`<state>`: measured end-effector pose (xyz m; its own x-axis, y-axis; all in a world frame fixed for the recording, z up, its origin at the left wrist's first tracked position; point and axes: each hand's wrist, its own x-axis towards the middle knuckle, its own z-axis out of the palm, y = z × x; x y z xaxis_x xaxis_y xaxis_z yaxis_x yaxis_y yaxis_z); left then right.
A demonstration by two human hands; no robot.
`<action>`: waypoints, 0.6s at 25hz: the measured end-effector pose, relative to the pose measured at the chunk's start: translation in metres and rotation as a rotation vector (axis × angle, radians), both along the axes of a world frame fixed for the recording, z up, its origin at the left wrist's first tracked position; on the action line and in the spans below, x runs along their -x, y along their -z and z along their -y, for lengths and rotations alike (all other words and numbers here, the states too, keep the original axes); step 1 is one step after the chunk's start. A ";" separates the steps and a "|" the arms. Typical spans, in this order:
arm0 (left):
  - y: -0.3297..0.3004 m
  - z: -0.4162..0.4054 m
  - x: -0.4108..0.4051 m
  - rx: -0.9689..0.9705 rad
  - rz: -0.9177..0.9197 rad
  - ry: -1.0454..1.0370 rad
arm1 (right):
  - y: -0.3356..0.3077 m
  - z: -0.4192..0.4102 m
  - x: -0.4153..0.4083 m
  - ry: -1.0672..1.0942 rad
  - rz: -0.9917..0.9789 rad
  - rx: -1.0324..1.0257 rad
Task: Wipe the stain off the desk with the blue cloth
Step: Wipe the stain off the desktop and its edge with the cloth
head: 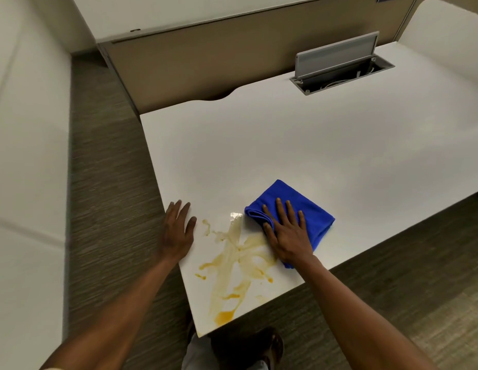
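Note:
A yellow-orange smeared stain (233, 265) spreads over the near left corner of the white desk (299, 145), running down to the front edge. A folded blue cloth (307, 209) lies just right of the stain's upper part. My right hand (287, 233) lies flat on the cloth with fingers spread and straight, pressing it onto the desk. My left hand (177, 231) rests flat on the desk's left edge, fingers straight, just left of the stain and holding nothing.
A grey cable hatch (342, 68) stands with its lid raised at the back right of the desk. A beige partition (205, 57) runs behind the desk. Carpet floor lies left and in front, and a shoe (269, 348) shows below the desk corner.

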<state>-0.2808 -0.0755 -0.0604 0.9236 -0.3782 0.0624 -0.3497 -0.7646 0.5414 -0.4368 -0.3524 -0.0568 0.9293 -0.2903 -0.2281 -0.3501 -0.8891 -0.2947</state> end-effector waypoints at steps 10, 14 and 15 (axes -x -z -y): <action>0.011 0.002 -0.003 0.045 0.012 0.024 | 0.000 0.040 -0.001 -0.286 -0.001 0.103; 0.018 0.001 -0.013 0.017 0.033 0.067 | 0.000 0.015 -0.021 -0.223 -0.011 0.132; 0.019 0.001 -0.013 0.022 0.032 0.066 | -0.001 0.009 -0.021 -0.214 -0.014 0.120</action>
